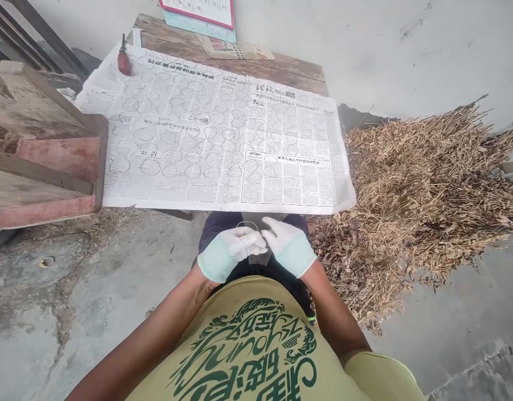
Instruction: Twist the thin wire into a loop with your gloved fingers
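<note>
My left hand [231, 249], in a white glove with a pale green cuff, is closed in front of my lap. Its thumb and fingers pinch a thin, pale wire ring [247, 223], whose upper arc rises above the fingers. Close beside it is my right hand [286, 245], gloved the same way, with index finger and thumb spread and its fingertips near the left ones. Beyond both hands, newspaper sheets [289, 189] cover a table. Many thin round outlines [150, 166] mark the paper; whether they are loose rings or drawn lines I cannot tell.
A red-handled tool [123, 62] rests at the paper's far left corner. A wooden stool or chair [47, 150] lies on its side at left. Dry stalks [427, 195] are heaped on the right. A calendar [201, 16] leans against the wall behind the wooden tabletop [298, 68].
</note>
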Tool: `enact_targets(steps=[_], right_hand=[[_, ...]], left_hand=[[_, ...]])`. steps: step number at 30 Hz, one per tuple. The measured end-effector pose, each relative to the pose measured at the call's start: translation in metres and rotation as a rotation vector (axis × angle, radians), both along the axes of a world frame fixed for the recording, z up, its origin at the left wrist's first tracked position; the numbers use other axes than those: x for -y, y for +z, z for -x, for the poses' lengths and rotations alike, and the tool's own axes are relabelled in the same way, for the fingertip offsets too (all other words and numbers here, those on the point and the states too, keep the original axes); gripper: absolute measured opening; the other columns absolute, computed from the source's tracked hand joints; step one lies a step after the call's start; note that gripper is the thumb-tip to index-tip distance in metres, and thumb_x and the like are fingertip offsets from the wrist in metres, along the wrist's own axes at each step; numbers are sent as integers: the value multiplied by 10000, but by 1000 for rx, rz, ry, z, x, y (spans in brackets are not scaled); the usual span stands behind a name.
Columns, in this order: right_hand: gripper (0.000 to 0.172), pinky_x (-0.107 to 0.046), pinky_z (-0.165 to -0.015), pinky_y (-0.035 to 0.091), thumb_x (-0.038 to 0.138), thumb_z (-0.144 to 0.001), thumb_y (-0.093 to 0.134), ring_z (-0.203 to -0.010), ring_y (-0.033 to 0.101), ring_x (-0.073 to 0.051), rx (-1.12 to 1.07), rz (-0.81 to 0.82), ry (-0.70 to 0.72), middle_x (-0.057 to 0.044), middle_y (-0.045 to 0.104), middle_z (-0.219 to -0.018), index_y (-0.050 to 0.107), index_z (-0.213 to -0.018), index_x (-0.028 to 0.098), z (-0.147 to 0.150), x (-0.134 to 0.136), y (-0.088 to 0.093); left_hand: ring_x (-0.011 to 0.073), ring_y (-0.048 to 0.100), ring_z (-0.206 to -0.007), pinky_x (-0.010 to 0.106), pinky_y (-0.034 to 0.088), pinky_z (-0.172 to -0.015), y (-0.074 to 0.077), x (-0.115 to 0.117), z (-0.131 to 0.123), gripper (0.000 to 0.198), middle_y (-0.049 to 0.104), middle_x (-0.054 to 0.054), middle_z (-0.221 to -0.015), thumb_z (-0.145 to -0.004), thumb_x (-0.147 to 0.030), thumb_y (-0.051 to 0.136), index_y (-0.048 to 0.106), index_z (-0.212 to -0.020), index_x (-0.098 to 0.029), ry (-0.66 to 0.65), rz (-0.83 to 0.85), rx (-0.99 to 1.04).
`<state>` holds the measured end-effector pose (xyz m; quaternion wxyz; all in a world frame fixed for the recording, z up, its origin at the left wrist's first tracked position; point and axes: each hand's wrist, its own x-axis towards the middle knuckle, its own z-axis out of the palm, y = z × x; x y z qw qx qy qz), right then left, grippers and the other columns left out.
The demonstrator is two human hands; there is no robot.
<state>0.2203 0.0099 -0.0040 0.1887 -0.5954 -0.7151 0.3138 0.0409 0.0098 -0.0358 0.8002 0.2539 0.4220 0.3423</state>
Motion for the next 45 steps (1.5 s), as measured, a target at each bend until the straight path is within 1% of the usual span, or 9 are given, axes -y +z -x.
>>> enact_targets(steps=[4,9,12,17,26,32,36,39,45], right_hand=[[403,-328,-799,539,443,-964,609,-778,690,-180,-386,149,-244,-30,755,-895,685,-1292,222,-7,3,5],[353,-286,-635,550,486,-952,597,-629,678,-152,-751,292,-298,-40,744,-760,741,-1016,170,-2,15,10],[258,-272,-611,551,407,-917,632,-593,669,-145,-778,334,-319,-30,735,-702,740,-878,176,6,20,10],[252,-246,-578,524,376,-930,594,-556,640,-129,-766,326,-326,-11,705,-641,731,-862,176,9,21,8],[285,-218,-569,522,369,-921,599,-568,623,-109,-671,369,-254,-1,676,-642,716,-738,184,6,19,7],[264,-234,-536,524,398,-912,625,-512,619,-123,-682,329,-384,0,678,-596,760,-879,174,7,10,-3],[252,-229,-520,510,380,-902,631,-511,641,-128,-680,316,-490,-16,695,-599,757,-856,167,7,6,-3],[244,-234,-524,517,368,-886,633,-523,663,-138,-738,319,-514,-24,709,-610,758,-876,159,6,5,0],[273,-257,-538,544,394,-877,641,-561,701,-165,-777,345,-512,-62,745,-659,754,-815,153,10,8,-3]], left_hand=[[202,705,-791,395,612,-851,3,-3,2,311,741,81,-825,-699,-444,913,768,-718,-169,62,-5,78],[197,704,-766,383,586,-827,1,-8,7,300,747,79,-828,-750,-450,880,776,-755,-169,37,-66,52],[204,685,-721,377,567,-755,3,-11,9,337,755,110,-820,-786,-489,838,777,-763,-158,10,-130,-61],[176,633,-651,308,510,-642,5,-12,11,392,739,107,-751,-808,-531,786,762,-736,-147,-79,-233,-234],[148,601,-676,275,472,-646,1,-9,5,426,715,74,-750,-835,-558,753,733,-710,-151,-257,-261,-204],[165,648,-730,310,534,-725,11,-16,-4,453,743,84,-860,-727,-582,843,755,-789,-142,-57,-124,-175],[200,692,-832,365,573,-842,18,-12,-5,481,766,104,-1020,-766,-578,822,784,-970,-144,79,-138,-123],[215,712,-862,391,579,-887,14,-6,-5,502,777,118,-1077,-803,-570,798,781,-1083,-153,126,-123,-165],[209,704,-848,362,584,-844,0,2,-11,438,791,111,-974,-733,-521,864,811,-951,-145,166,-149,-189]])
